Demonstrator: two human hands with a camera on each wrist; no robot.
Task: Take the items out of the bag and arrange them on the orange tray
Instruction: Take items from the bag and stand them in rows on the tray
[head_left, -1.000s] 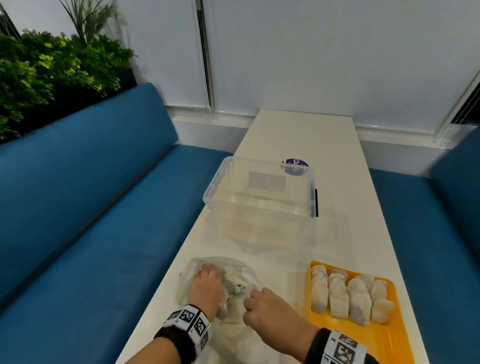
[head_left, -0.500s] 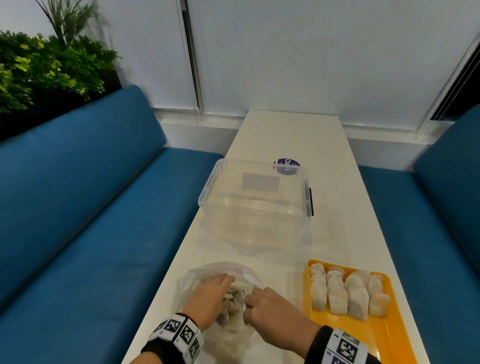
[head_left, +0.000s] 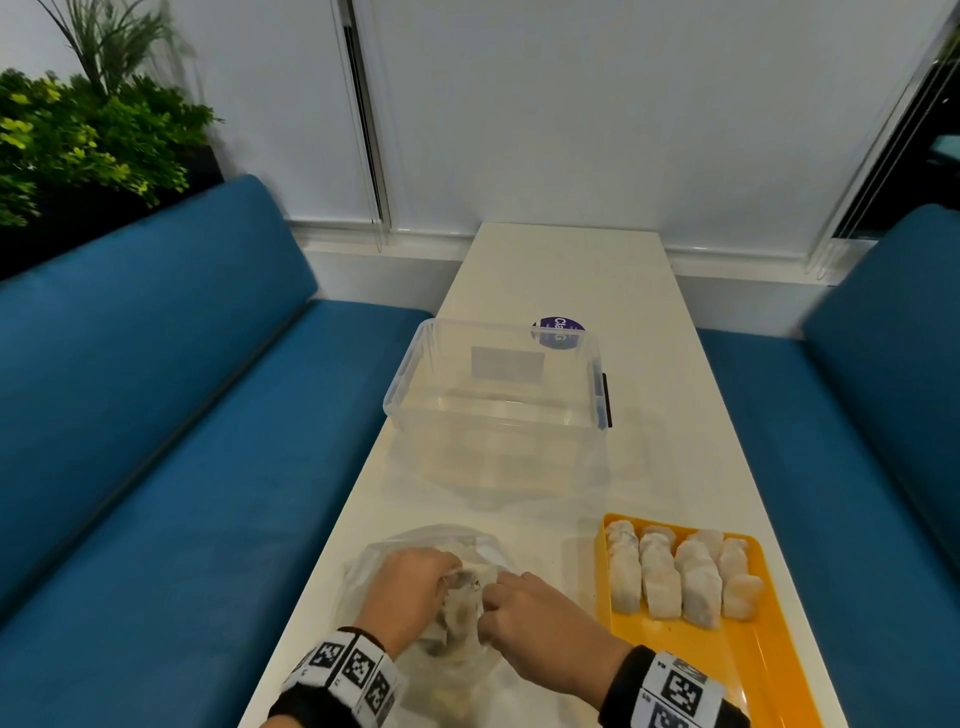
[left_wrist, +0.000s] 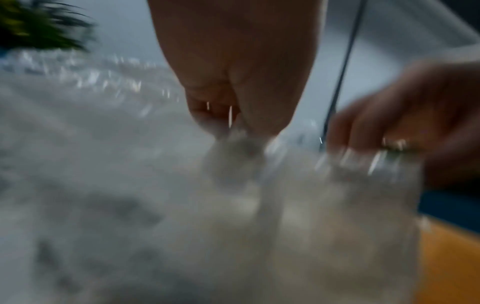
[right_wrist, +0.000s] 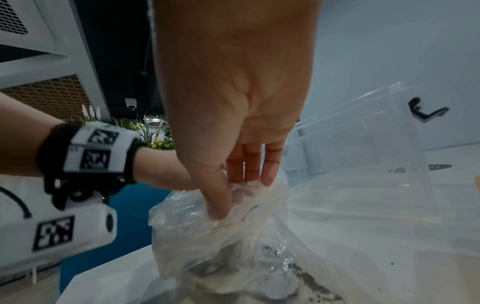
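Both hands have drawn closer together over the bag in the last second: the left hand (head_left: 410, 592), which lay flat on top of the plastic, has slid toward the middle and now pinches a gathered fold of the clear plastic bag (head_left: 374, 566) at bottom centre of the head view. The right hand (head_left: 540, 618) meets it there, thumb and fingertips pinching the crumpled film, as the right wrist view shows plainly. The left wrist view is smeared with blur, but two fingers (left_wrist: 233, 107) do look closed on a bunched white lump. Inside the bag, pale pieces and dark crumbs sit low, near the bottom edge of the right wrist picture. Over at lower right, the orange tray (head_left: 769, 675) already holds four short rows of pale items (head_left: 680, 577), its near half bare. Looks like they're working the mouth open for another piece, so the unloading is well along but not finished. A clear plastic bin (head_left: 493, 410) sits mid-frame beyond.
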